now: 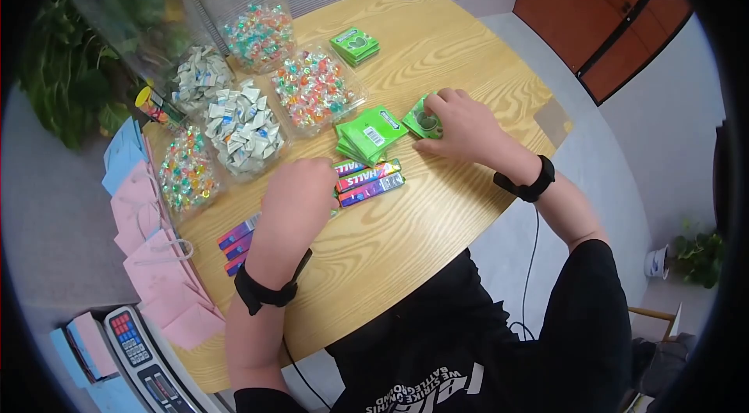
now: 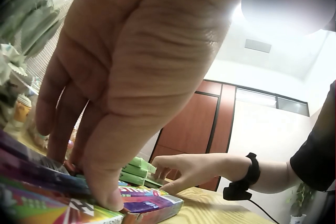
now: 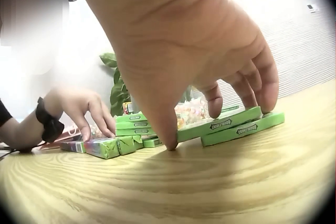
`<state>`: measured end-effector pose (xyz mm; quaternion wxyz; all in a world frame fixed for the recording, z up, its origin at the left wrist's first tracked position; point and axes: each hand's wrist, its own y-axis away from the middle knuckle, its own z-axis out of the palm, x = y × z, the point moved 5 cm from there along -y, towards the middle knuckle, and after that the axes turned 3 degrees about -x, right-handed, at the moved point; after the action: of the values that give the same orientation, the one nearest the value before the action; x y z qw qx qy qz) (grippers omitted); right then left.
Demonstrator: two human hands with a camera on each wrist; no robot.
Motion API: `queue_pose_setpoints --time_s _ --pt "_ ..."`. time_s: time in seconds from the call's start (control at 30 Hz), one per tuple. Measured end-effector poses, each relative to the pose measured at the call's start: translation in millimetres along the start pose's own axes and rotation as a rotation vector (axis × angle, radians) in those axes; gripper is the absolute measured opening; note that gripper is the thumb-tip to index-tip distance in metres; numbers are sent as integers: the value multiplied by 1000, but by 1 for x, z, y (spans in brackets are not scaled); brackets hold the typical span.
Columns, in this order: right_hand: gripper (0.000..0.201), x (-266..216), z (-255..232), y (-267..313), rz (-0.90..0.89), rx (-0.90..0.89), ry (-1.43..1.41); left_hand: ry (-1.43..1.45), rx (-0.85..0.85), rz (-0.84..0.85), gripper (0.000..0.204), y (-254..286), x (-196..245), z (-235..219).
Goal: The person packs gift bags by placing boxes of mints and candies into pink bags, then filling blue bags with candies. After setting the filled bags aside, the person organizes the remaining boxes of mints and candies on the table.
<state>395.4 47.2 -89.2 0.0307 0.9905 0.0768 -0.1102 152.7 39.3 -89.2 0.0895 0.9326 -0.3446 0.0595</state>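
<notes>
My right hand [image 1: 464,126] spans a pair of flat green candy packs [image 3: 231,126] on the table, thumb at one end and fingers at the other. In the right wrist view the upper pack is tilted and partly overlaps the lower one. My left hand [image 1: 300,198] reaches down over a row of Halls candy sticks [image 1: 369,176], its thumb [image 2: 107,192] on the near side and the fingers across from it. It hides part of the row. Between the hands lies a fanned stack of green packs [image 1: 373,134]. Purple-ended sticks [image 1: 238,243] show left of the left wrist.
Clear plastic bins hold wrapped candies [image 1: 312,89] and white sachets [image 1: 246,132] at the back left. Another green pack stack [image 1: 355,46] sits at the far side. Pink paper bags [image 1: 144,210] line the left edge, near a scale [image 1: 148,358].
</notes>
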Motion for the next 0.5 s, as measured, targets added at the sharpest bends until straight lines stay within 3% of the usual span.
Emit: queue_pose_setpoints --time_s 0.07,0.13,0.17,0.23,0.3,0.37,0.4,0.5 --pt "43 5 2 -3 23 -20 57 -6 55 15 20 2 1 -2" --pt "40 15 -15 -7 -137 142 20 49 -60 -47 25 1 -1 -1" --pt "40 18 -19 -9 -144 139 25 55 -55 -53 25 1 -2 -1" --pt "40 27 -40 -7 -22 382 -59 82 -88 -71 26 2 -3 0" --pt "39 25 -36 -7 13 338 -34 69 -96 -88 26 -1 -4 2" --pt "42 23 -6 -10 100 27 7 48 -103 -99 27 -2 -5 5" --pt "38 15 1 -5 122 -27 37 51 -96 -83 26 -3 -6 6" --pt "35 12 8 -7 102 18 109 53 -83 -64 26 -4 -9 8"
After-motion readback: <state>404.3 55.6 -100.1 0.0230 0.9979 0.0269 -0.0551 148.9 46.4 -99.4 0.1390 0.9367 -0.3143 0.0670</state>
